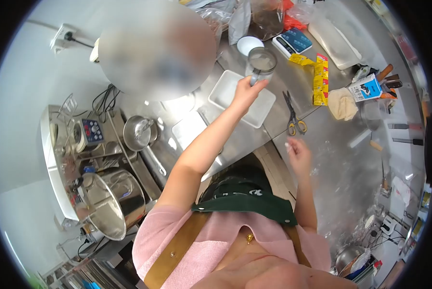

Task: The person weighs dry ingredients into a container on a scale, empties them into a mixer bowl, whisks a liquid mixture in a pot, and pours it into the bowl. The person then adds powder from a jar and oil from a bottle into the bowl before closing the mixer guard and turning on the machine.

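Note:
My left hand (247, 95) is closed round the handle of a clear cup with a grey rim (262, 59), held above the far end of a white rectangular tray (219, 91). A white bowl (250, 45) is just beyond the cup. My right hand (300, 155) has its fingers curled in, with nothing visible in them. It is just nearer to me than the black scissors with yellow-and-black handles (294, 115), which lie on the steel table (273, 113), and does not touch them.
Behind are a digital scale (292, 42), yellow packets (320, 79) and plastic bags. A milk carton (366, 88) and beige cloth (342, 104) sit at the right. Left are a white tray (189, 129), a steel saucepan (138, 132) and a large steel mixing bowl (111, 212).

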`<move>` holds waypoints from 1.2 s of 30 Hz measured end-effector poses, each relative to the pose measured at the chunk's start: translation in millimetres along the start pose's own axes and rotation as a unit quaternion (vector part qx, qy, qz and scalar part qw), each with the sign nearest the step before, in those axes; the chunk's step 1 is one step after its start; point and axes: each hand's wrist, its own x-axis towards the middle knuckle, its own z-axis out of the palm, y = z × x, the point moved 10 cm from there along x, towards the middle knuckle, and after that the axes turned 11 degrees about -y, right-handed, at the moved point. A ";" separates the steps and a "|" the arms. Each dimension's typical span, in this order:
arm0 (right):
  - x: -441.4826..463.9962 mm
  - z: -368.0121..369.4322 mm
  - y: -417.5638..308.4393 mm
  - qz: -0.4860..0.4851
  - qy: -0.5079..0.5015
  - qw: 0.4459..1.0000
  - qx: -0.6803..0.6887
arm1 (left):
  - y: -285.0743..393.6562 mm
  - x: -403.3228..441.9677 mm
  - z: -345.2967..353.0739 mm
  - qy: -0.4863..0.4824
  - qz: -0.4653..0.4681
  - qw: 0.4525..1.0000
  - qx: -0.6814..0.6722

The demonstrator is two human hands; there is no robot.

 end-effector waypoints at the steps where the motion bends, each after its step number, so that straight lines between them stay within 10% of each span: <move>1: -6.0 -0.9 11.3 0.021 0.003 1.000 -0.013 | -5.1 24.6 16.7 -0.008 -0.002 1.000 -0.029; 13: -79.9 -11.1 81.7 0.096 0.003 0.989 -0.112 | -129.5 193.8 44.6 0.055 -0.096 0.987 -0.113; 18: -63.3 2.2 69.0 0.056 -0.035 0.993 -0.094 | -109.1 188.3 20.8 0.077 -0.092 0.955 0.273; 22: -27.1 56.1 31.7 -0.012 -0.138 0.988 -0.073 | -27.6 47.4 25.1 0.187 0.195 0.913 0.305; 25: -3.6 114.3 -7.1 -0.086 -0.252 0.961 -0.069 | 68.3 -137.2 3.4 0.121 0.170 0.963 0.168; 27: 2.1 160.8 -50.1 -0.172 -0.322 0.925 -0.103 | 95.9 -249.8 -22.7 0.161 0.300 0.895 0.287; 32: -27.2 289.5 -126.0 -0.297 -0.462 0.816 -0.181 | -20.8 -507.0 -130.8 0.366 0.020 0.882 0.296; 33: -44.6 314.4 -140.6 -0.309 -0.488 0.793 -0.194 | -54.3 -566.7 -146.4 0.447 -0.037 0.884 0.134; 36: -96.4 389.1 -148.8 -0.337 -0.562 0.718 -0.235 | -102.1 -748.4 -186.3 0.705 -0.127 0.687 0.124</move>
